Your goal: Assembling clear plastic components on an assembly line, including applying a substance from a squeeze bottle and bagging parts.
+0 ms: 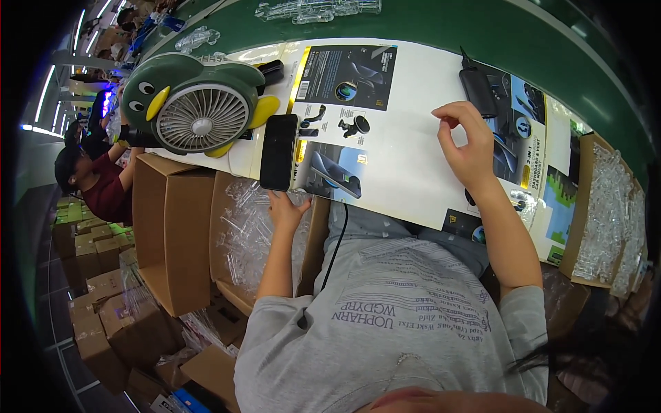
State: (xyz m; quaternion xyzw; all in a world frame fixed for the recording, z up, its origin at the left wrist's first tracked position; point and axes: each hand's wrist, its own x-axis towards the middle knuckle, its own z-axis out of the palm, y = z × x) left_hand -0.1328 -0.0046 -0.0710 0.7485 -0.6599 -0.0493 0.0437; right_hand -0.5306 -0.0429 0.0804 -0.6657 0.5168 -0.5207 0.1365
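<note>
My left hand is over the edge of an open carton of clear plastic pieces, just below a black smartphone. Its thumb stands apart from the fingers, and I see nothing in it. My right hand hovers above the white printed cardboard sheet with fingers loosely bent. A gap shows between its thumb and forefinger, with nothing visible there. Just beyond that hand lies a black oblong device with a thin pointed end. The phone lies on the sheet's left part, its screen dark.
A green penguin-shaped fan stands at the left, beside the phone. Clear plastic pieces lie on the green table at the back. Another carton of clear pieces is at the right. Cartons fill the left floor, and a person sits beyond.
</note>
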